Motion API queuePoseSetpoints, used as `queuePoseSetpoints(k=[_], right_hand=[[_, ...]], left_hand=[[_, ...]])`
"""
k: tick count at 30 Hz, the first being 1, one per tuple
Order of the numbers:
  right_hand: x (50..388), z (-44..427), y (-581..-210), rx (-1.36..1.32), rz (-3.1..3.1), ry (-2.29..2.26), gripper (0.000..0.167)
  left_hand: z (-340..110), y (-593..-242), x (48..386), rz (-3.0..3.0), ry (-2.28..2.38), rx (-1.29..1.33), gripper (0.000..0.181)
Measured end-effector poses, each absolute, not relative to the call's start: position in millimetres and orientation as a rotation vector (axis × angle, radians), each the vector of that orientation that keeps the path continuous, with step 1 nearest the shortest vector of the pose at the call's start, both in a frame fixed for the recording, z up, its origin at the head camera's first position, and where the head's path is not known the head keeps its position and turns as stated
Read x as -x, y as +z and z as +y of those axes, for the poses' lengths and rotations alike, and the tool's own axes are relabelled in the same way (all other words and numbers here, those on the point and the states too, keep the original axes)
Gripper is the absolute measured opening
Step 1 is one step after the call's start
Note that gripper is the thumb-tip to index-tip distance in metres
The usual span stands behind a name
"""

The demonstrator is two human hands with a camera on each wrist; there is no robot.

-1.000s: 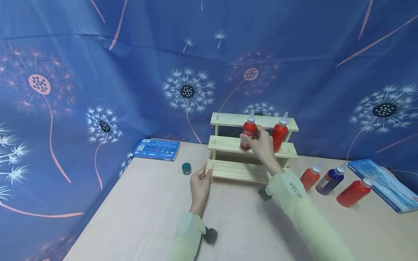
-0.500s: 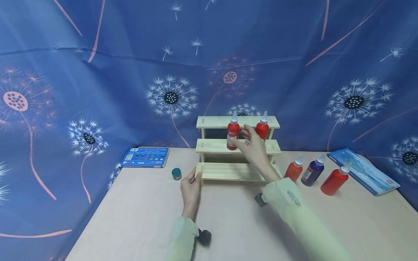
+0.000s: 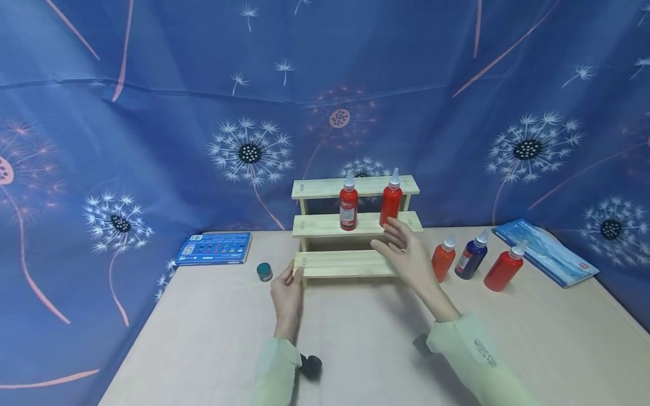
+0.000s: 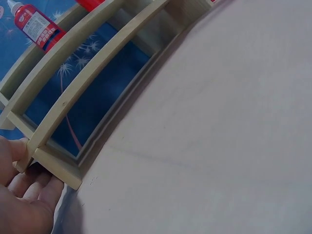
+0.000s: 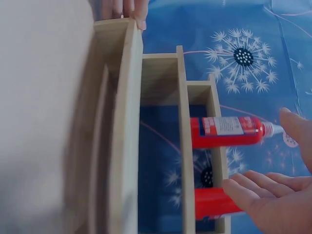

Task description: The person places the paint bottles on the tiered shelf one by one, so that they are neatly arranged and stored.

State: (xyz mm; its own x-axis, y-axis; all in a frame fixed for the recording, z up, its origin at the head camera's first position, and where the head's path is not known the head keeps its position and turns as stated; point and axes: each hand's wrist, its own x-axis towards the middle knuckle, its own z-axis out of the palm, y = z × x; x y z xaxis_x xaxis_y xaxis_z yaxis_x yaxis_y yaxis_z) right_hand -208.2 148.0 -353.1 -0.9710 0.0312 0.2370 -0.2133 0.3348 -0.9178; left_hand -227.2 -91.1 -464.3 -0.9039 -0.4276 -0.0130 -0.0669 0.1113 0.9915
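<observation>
A three-tier rack of pale, unpainted wood (image 3: 345, 264) stands on the desk (image 3: 203, 332), which has a plain light pinkish surface. At the rack's front left corner, the left hand (image 3: 286, 290) grips the end of the lowest tier; the left wrist view shows its thumb against the end of the board and its fingers bent underneath. The right hand (image 3: 406, 256) is in front of the rack's right half, fingers apart and only slightly bent, thumb well clear of them, holding nothing. Its fingertips overlap the base of a red plastic bottle with a silvery cone-shaped nozzle (image 3: 390, 204); whether they touch it cannot be told. That bottle stands upright on the right part of the rack's middle tier. A matching red bottle with a white label (image 3: 348, 210) stands upright on the same tier, nearer the rack's middle, apart from both hands.

Right of the rack, three more nozzle-topped bottles stand in a row: an orange-red one (image 3: 443, 261) nearest it, then a dark blue one (image 3: 471, 259), then a red one (image 3: 503, 269). Farther right lies a flat, light-blue pad (image 3: 545, 252). Just left of the rack is a small teal jar (image 3: 264, 272); farther left lies a flat blue box or book (image 3: 214, 248). Behind the rack hangs a blue cloth with a dandelion print (image 3: 167, 141).
</observation>
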Motion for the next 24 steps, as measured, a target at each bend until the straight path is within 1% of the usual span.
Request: queuePoseSetpoints(k=[9,19,24], right_hand=[[180,173,-374,-0.056,-2.387,1.629,0.068],[158,199,-394,0.032,-2.442,1.571,0.068],[150,215,-400,0.116,-2.487,1.554,0.069]], left_hand=[[-92,-466,227,-2.105,-1.886,-0.476,0.041],[-95,-466,227,-2.13,-1.889,-0.474,0.041],[-93,-465,227,-2.14,-1.901,-0.49,0.041]])
